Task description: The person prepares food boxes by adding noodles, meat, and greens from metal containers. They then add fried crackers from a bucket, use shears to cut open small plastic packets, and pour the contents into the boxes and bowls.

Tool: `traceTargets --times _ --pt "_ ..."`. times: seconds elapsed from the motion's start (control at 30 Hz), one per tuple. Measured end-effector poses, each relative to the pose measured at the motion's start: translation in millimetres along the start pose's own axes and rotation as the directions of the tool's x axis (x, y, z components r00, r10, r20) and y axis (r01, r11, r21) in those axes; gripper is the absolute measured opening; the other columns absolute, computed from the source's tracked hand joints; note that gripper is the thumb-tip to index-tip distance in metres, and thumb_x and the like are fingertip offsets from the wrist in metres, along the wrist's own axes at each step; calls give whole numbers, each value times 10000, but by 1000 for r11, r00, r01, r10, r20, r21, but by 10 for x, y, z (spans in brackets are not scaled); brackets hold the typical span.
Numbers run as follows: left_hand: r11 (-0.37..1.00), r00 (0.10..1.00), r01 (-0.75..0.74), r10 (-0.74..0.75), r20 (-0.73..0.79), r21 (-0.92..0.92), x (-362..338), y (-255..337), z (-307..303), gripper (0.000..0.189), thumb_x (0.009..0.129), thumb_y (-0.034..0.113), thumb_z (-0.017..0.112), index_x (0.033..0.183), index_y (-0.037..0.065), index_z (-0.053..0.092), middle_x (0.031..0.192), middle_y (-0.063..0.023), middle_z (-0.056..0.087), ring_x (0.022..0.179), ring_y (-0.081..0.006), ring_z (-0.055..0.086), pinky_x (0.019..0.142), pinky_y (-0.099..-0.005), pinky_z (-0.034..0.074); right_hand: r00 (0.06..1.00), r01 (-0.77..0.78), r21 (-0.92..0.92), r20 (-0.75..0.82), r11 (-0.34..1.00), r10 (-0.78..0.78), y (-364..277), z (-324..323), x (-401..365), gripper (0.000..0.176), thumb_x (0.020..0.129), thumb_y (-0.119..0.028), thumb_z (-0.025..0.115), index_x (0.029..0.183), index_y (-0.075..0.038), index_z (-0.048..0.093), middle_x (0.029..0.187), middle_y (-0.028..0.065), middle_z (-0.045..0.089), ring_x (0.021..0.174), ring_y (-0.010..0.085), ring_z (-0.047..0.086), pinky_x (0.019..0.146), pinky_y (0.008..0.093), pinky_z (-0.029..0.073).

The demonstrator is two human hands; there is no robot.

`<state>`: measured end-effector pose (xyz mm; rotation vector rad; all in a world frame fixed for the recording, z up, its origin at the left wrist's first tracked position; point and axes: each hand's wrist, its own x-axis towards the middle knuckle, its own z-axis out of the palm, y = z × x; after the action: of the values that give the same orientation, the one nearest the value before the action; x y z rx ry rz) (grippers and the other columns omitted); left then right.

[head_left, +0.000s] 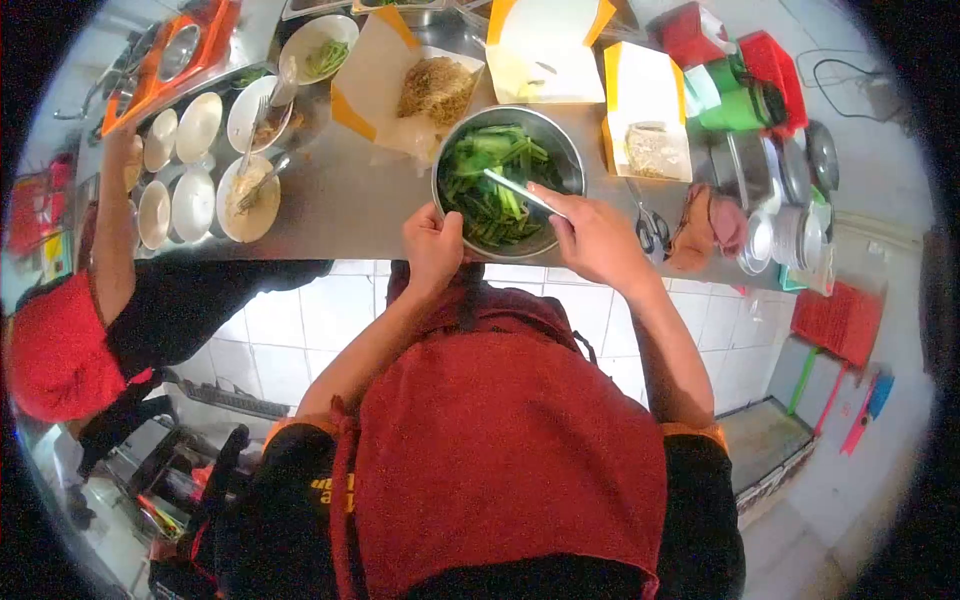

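Observation:
A round metal bowl full of chopped leafy greens stands at the front of the steel counter. My left hand is closed on the bowl's near left rim, thumb up. In my right hand is a slim silver metal utensil, which slants down to the left into the greens. Its head is hidden among the leaves, so its exact kind does not show. Behind the bowl, an opened takeaway box holds brown noodles.
More takeaway boxes stand behind and right. Black-handled scissors lie right of the bowl, near stacked containers. Several white bowls fill the left side, some with cutlery. A co-worker's arm reaches in at the far left.

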<state>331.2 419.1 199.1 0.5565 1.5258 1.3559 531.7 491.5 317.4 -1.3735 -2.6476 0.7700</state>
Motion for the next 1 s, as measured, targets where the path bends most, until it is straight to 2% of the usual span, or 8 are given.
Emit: traceTargets --times 0.13,0.2,0.27,0.4,0.57,0.77,0.87,1.0 --pt "999 998 43 -42 -43 12 86 35 10 214 862 69 557 665 32 481 547 3 462 426 -95 484 381 -275 404 998 41 -62 60 997 -37 152 57 201 425 912 -164 491 1332 -187 549 932 170 667 836 362 641 739 471 520" --pt "994 992 113 -113 -57 -9 180 -25 -34 219 873 86 565 676 32 485 559 13 457 451 -78 470 404 -271 392 981 -75 -235 155 969 113 118 -80 257 434 916 -181 479 1348 -174 526 914 138 661 823 353 643 719 461 522" --pt "985 999 -30 24 38 168 324 -368 -211 227 903 126 573 710 20 520 591 19 471 518 -49 429 459 -267 362 988 -60 -208 128 976 88 118 -190 224 451 909 -179 474 1358 -169 512 921 144 661 817 347 649 706 460 526" --pt "983 999 -8 -2 52 181 295 -183 -163 235 923 156 577 747 2 543 613 25 473 568 -40 400 494 -264 332 959 -94 -259 235 961 157 -83 -258 278 501 876 -162 472 1376 -148 486 919 176 657 792 344 665 677 460 537" --pt "991 993 112 -115 36 75 188 130 -24 220 947 179 568 817 1 559 614 26 497 572 -59 482 500 -269 409 961 -128 -250 207 960 182 -91 421 551 539 827 -139 503 1366 -135 505 918 177 659 795 346 681 673 441 543" --pt "909 978 70 -142 149 411 177 207 -105 191 955 196 576 911 11 556 661 -7 526 584 -119 593 480 -290 512 991 -4 -196 132 981 31 21 9 419 520 831 -153 518 1351 -129 514 942 119 673 803 307 680 689 433 541" --pt "966 954 148 -196 226 213 145 192 -80 207 946 202 598 900 3 566 691 -22 531 585 -104 567 506 -276 494 991 -56 -171 110 984 75 -3 -320 319 468 847 -145 514 1314 -125 540 925 125 673 809 325 671 685 446 534" --pt "955 972 43 -109 211 295 238 -63 -132 214 948 204 602 905 -4 577 683 -16 525 585 -93 549 523 -270 487 986 -37 -194 153 980 68 117 -439 293 426 861 -152 514 1282 -108 558 909 135 671 809 342 664 671 456 526"
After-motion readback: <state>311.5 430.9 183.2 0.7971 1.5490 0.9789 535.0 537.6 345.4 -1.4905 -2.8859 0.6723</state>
